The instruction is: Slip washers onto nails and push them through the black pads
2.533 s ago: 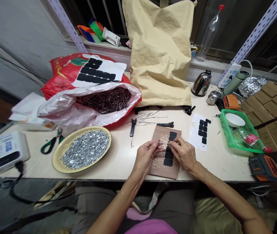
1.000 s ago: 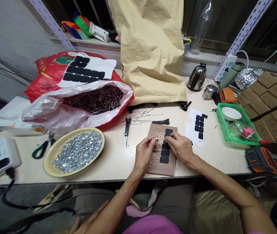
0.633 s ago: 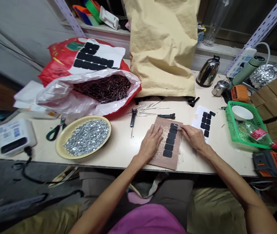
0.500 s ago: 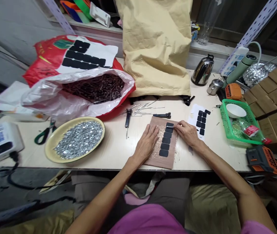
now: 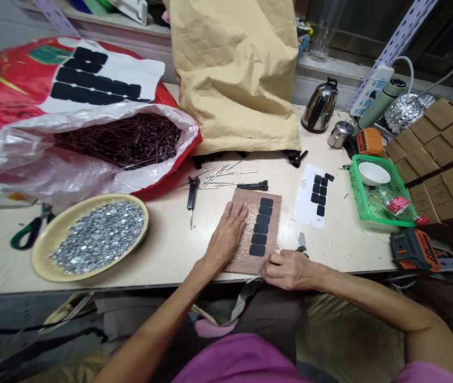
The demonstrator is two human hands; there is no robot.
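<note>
My left hand (image 5: 226, 234) lies flat and open on the left part of a small brown board (image 5: 272, 229) near the table's front edge. A column of several black pads (image 5: 261, 225) is stuck on that board. My right hand (image 5: 288, 268) rests at the board's near right corner by the table edge, fingers curled inward; what it holds, if anything, is hidden. A small grey scrap (image 5: 302, 239) lies just beyond it.
A white sheet with black pads (image 5: 317, 198) lies right of the board. Thin metal pins and black-handled tools (image 5: 226, 182) lie behind it. A yellow plate of silvery bits (image 5: 86, 242), a bag of dark nails (image 5: 122, 141), a paper sack (image 5: 236, 74), a kettle (image 5: 320, 113) and a green basket (image 5: 381, 198) stand around.
My hands let go of the thin pin they held together. The left hand went flat on the board; the right hand slid from the top pad down to the board's near corner.
</note>
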